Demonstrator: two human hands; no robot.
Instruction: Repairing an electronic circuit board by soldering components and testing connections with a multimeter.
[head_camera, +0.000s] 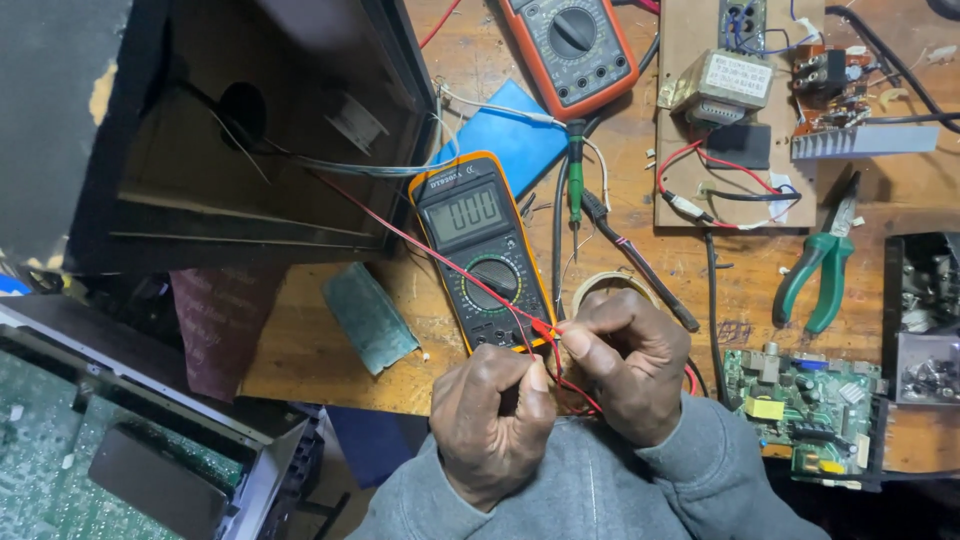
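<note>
My left hand (490, 415) and my right hand (625, 360) meet at the near edge of the wooden bench, both pinching a thin red wire (430, 252) that runs up and left into an open dark speaker box (250, 130). A small red clip end sits between my fingertips. Just beyond my hands lies a yellow-cased digital multimeter (480, 250) with its display lit and its dial in the middle.
A second orange multimeter (575, 45) lies at the back. A wooden board with a transformer (722, 85), green-handled pliers (820, 265), a green circuit board (805, 405), a green screwdriver (576, 180), a blue flat pack (515, 135) and a tape roll (610, 285) surround my hands.
</note>
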